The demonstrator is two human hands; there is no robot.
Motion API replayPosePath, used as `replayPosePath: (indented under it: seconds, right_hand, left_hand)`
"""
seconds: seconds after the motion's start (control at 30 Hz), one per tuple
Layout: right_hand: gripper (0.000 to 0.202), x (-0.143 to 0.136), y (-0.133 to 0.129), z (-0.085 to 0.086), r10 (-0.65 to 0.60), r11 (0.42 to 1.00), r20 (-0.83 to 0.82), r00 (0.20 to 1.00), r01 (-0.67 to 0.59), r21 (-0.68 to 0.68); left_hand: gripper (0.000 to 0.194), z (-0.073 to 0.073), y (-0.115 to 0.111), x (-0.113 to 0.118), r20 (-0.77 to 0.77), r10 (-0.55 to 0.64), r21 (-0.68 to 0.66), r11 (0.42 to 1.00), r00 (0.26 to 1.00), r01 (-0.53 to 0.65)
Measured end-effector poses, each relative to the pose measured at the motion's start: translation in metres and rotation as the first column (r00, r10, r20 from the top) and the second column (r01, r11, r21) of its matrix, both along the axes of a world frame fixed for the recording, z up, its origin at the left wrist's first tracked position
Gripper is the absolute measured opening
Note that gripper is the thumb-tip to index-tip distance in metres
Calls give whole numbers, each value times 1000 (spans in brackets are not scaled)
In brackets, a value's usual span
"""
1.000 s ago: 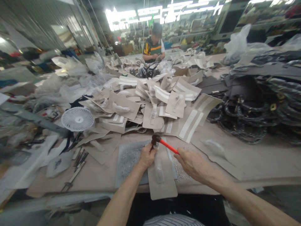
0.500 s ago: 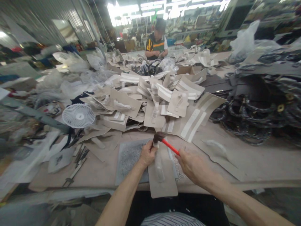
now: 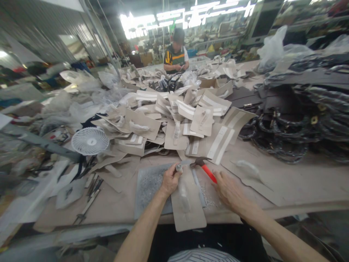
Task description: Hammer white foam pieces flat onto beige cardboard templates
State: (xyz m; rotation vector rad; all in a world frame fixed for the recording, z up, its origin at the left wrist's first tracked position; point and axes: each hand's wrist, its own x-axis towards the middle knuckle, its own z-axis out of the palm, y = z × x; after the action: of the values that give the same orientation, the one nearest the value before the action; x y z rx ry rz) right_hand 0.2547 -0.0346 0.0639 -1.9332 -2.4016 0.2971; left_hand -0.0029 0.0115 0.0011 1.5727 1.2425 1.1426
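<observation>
A beige panel [image 3: 192,214] with a plastic-wrapped handle lies over the right part of a worn grey board [image 3: 149,189] and juts past the table's front edge. At the panel's far end, my left hand [image 3: 171,179] grips a short metal punch [image 3: 179,167] upright, its round top showing. My right hand [image 3: 228,191] is wrapped round the red handle of a hammer [image 3: 208,173]. The dark hammer head is just right of the punch, apart from it. Small bits are scattered beside the board's right edge.
Beige panels [image 3: 143,123] are heaped beyond the board. A white fan [image 3: 90,141] and some metal tools [image 3: 92,193] are on the left. Dark bags with wrapped handles [image 3: 286,127] are piled on the right. Across the table is a person [image 3: 176,56].
The hammer has moved right, off the top of the punch, and my right hand has shifted right with it. My left hand stays at the panel's far end.
</observation>
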Motion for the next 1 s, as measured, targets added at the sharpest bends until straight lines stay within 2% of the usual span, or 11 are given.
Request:
replayPosePath:
  seconds: [0.07,0.13,0.2,0.27,0.37,0.47,0.57,0.63,0.8,0.9,1.0]
  right_hand:
    - [47,-19,1,7,184,974,-31,982,-178,143]
    - [57,-44,0,16,464,866,-25,886,-447,222]
    - [43,-69,-2,19,648,748,9,762,-638,184]
    - [22,-91,-4,17,684,718,50,728,-684,128]
    - [18,-112,-8,13,580,799,106,808,-590,121]
    - [22,-117,-7,20,422,897,114,899,-433,94]
    - [23,-111,-4,32,243,970,9,970,-243,28]
    - [25,-106,-3,35,118,993,-72,990,-119,-11]
    - [54,-105,-12,16,-69,987,-193,979,38,-159]
    - [56,-110,-17,5,-135,977,-226,965,92,-193]
    - [60,-112,-19,2,-228,968,-321,919,177,-180]
  left_hand:
    - [26,3,0,0,-33,8,11,1000,999,-7]
    - [21,3,1,0,-33,17,6,1000,999,-16]
    - [23,2,3,2,17,35,-40,999,999,-35]
    - [29,1,7,5,108,101,-118,989,989,-88]
    - [37,12,15,8,239,284,-164,954,928,-250]
    - [41,42,21,2,346,430,-71,898,834,-434]
    - [40,73,20,-8,413,397,48,889,820,-455]
    - [41,80,17,-13,429,345,70,909,835,-411]
    - [44,46,6,-6,388,286,-84,958,876,-275]
    - [32,24,3,-2,335,266,-127,963,904,-236]
    - [27,18,3,-3,316,249,-125,967,916,-220]
